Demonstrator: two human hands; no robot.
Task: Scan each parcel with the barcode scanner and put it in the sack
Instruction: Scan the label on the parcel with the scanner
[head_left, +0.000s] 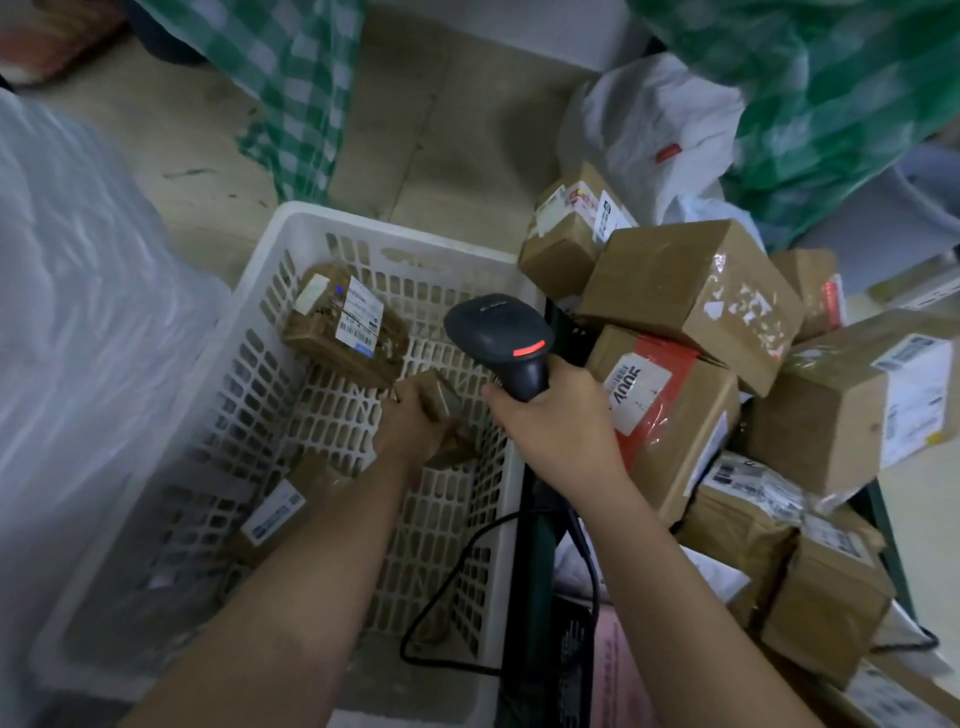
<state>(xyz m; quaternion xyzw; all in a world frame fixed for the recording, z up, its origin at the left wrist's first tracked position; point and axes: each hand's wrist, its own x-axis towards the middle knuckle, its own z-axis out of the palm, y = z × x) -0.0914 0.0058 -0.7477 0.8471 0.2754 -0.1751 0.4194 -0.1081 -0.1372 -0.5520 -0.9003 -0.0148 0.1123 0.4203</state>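
Pale floor (208, 156) up top, green checked sacks (306, 93) hanging over it, and a white slotted basket (249, 364) sitting low left. Down inside the basket the left hand (410, 421) has its grip curled round a small brown parcel (447, 415), tilted, long axis running up and left. A labelled parcel (345, 322) lies just beyond it, another (280, 509) beside the forearm. Moving right: the right hand (556, 421) has its grip wrapped round the dark scanner (498, 338), head pointing up and left over the held parcel, red button lit, cable (452, 571) trailing down. Far right, stacked cardboard boxes (691, 291) crowd the basket's edge.
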